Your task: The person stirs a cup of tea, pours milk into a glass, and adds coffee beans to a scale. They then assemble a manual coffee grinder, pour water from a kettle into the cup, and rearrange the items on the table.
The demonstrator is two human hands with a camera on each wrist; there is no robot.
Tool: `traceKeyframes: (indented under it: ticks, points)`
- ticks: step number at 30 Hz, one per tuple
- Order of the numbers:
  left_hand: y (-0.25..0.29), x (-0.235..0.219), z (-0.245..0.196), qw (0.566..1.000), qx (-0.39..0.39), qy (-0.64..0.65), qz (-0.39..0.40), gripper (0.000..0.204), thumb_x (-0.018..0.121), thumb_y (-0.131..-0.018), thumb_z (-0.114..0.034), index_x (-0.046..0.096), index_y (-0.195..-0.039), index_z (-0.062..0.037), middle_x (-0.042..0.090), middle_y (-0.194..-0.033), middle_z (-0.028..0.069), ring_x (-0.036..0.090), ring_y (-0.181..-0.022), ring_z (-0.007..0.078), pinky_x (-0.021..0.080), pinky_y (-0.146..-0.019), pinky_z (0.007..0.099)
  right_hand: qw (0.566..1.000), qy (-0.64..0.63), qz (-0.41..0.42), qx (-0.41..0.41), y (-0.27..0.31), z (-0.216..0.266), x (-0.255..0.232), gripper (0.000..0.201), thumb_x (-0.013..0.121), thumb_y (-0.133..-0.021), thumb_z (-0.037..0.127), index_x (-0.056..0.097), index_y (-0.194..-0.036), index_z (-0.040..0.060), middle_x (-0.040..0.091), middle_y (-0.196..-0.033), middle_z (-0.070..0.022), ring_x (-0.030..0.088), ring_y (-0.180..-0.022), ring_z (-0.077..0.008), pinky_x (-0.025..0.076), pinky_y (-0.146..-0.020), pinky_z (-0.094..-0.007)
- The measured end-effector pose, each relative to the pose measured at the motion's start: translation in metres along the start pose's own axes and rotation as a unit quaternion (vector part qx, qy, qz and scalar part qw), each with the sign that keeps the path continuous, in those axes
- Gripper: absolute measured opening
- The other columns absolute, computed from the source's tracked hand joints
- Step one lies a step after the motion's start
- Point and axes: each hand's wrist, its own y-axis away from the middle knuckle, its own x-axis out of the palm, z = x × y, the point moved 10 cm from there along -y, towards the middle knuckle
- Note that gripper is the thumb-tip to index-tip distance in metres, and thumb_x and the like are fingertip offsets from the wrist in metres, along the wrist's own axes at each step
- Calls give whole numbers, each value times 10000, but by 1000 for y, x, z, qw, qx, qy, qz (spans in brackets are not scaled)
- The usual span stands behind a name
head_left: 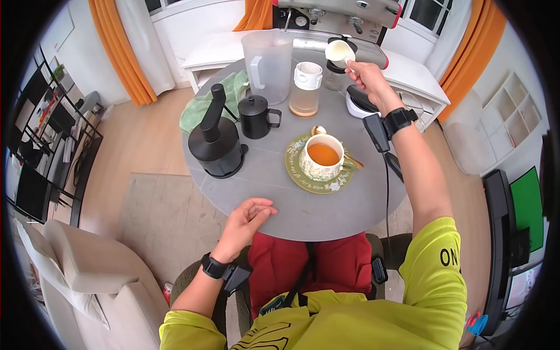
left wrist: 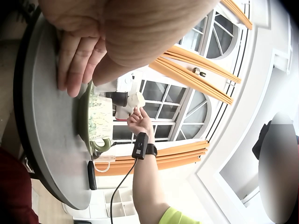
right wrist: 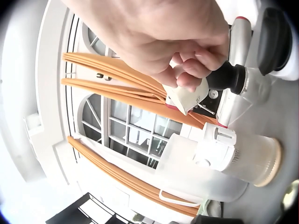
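Observation:
My right hand (head_left: 366, 79) pinches a small cream-coloured cup (head_left: 339, 51) by its handle, raised over the far side of the round grey table; in the right wrist view the cup (right wrist: 188, 95) hangs from the curled fingers (right wrist: 194, 70). Below it stands a glass jar (head_left: 335, 77). My left hand (head_left: 248, 224) is held at the near table edge, palm inward, fingers relaxed, with nothing in it. A patterned teacup (head_left: 318, 169) of orange-brown liquid sits on a green saucer (head_left: 297, 175) with a spoon (head_left: 354, 161).
On the table (head_left: 256, 186) stand a black grinder (head_left: 214, 146), a black pot (head_left: 254, 116), a tall translucent pitcher (head_left: 271, 70), a white-topped container (head_left: 306, 90) and a green cloth (head_left: 192, 114). An espresso machine (head_left: 332, 23) is behind. A cable (head_left: 387, 198) hangs from my right wrist.

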Motion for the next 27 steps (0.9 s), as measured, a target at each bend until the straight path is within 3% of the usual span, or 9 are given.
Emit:
traceKeyframes:
  ticks: [2, 9, 11, 12, 14, 17, 27]
  points:
    - [0, 0, -1, 1000, 0, 1, -3, 210, 524, -960, -85, 543, -1154, -6, 651, -1059, 71, 571, -1030, 114, 406, -931, 252, 996, 63, -12, -58, -3, 15, 2, 275, 607, -879, 283, 616, -743, 44, 494, -600, 39, 372, -528, -73, 288, -496, -248]
    - [0, 1, 0, 1000, 4, 6, 5, 209, 519, -967, -102, 548, -1157, -23, 652, -1061, 63, 565, -1034, 102, 391, -943, 249, 956, 249, -86, -129, -2, 30, 12, 334, 591, -862, 344, 651, -750, 35, 615, -645, -56, 553, -591, -157, 420, -589, -321]
    - [-1, 0, -1, 1000, 5, 9, 2, 206, 524, -961, -88, 542, -1150, -9, 651, -1054, 69, 571, -1028, 109, 403, -933, 249, 929, 329, -101, -138, 3, 38, 16, 339, 580, -861, 355, 655, -776, 36, 654, -703, -112, 632, -686, -251, 460, -655, -374]
    - [-1, 0, -1, 1000, 6, 11, -1, 204, 530, -955, -73, 537, -1143, 6, 650, -1047, 76, 576, -1023, 115, 414, -922, 249, 928, 330, -101, -139, 3, 38, 18, 339, 580, -861, 355, 655, -776, 36, 654, -703, -112, 632, -686, -251, 460, -655, -374]
    - [-1, 0, -1, 1000, 6, 9, -1, 204, 529, -955, -73, 538, -1143, 6, 650, -1048, 76, 576, -1024, 116, 414, -923, 250, 889, 384, -134, -211, 9, 51, 23, 336, 580, -865, 355, 650, -800, 34, 665, -757, -158, 636, -767, -347, 467, -690, -430]
    - [-1, -1, 0, 1000, 3, 4, -2, 203, 527, -955, -72, 539, -1142, 6, 650, -1049, 75, 577, -1027, 117, 414, -925, 251, 853, 435, -150, -248, 19, 62, 30, 322, 575, -874, 349, 643, -859, 34, 664, -817, -190, 620, -818, -393, 467, -708, -467]
    - [-1, -1, 0, 1000, 1, 0, -4, 211, 520, -956, -75, 538, -1149, 9, 651, -1051, 79, 581, -1026, 119, 414, -937, 254, 764, 510, -190, -347, 46, 91, 45, 267, 548, -911, 315, 606, -905, 54, 658, -774, -158, 629, -735, -362, 486, -635, -458]
